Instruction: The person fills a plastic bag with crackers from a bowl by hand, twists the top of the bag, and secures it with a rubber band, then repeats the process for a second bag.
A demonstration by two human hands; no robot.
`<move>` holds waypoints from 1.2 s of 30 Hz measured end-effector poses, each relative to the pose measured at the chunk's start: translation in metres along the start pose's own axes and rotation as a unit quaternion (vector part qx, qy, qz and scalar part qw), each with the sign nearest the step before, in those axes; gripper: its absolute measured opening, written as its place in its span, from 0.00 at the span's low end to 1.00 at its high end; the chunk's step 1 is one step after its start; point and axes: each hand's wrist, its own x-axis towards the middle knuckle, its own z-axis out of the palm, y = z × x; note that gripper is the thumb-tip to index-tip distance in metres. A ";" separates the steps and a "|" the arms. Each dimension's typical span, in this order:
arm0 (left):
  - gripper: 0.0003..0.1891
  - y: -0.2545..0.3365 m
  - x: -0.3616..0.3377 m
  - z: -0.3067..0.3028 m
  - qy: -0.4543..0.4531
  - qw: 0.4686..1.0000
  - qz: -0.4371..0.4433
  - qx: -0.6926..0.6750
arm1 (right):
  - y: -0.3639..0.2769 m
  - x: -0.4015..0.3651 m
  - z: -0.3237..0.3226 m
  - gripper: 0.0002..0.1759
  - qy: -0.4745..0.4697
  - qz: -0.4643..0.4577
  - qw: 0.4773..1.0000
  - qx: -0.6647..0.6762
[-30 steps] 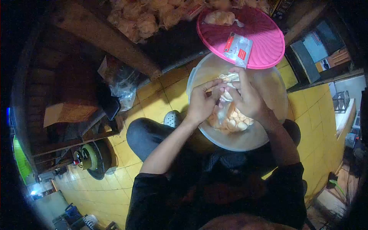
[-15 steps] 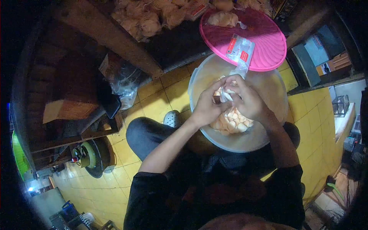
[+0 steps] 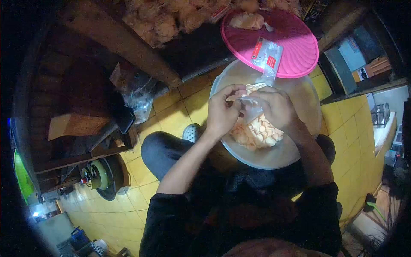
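Over a large translucent plastic tub (image 3: 295, 156), both my hands hold a small clear plastic bag (image 3: 251, 110). My left hand (image 3: 223, 112) pinches one side of its mouth, fingers curled at the edge. My right hand (image 3: 279, 108) grips the opposite side, and the bag's mouth is spread between them. Pale, round chip-like snacks (image 3: 259, 136) are heaped in the tub beneath. A pink ribbed lid (image 3: 299, 47) rests at the tub's far rim. On it lie a filled bag (image 3: 247, 21) and flat clear bags with red labels (image 3: 267, 55).
Many filled bags (image 3: 165, 25) are piled on a dark surface beyond the tub. Wooden shelving (image 3: 77, 126) stands at left, with a crumpled clear plastic bag (image 3: 139, 100) beside it. A light clog (image 3: 191, 132) shows near my knee on the yellow tiled floor (image 3: 171, 113).
My hands have moved apart, and the bag, bunched between my fingers before, now has its mouth spread. The view has shifted very slightly.
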 end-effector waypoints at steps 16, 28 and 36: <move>0.20 -0.002 -0.002 0.022 -0.048 0.986 0.149 -0.060 | -0.029 0.002 -0.016 0.13 -0.049 0.179 0.898 0.399; 0.16 0.013 -0.008 0.000 -0.189 0.973 -0.102 -0.083 | 0.025 0.003 -0.033 0.19 0.093 0.100 0.798 0.587; 0.27 0.025 -0.015 0.009 -0.214 0.950 -0.060 0.219 | -0.020 0.010 0.000 0.23 0.039 0.124 0.826 0.549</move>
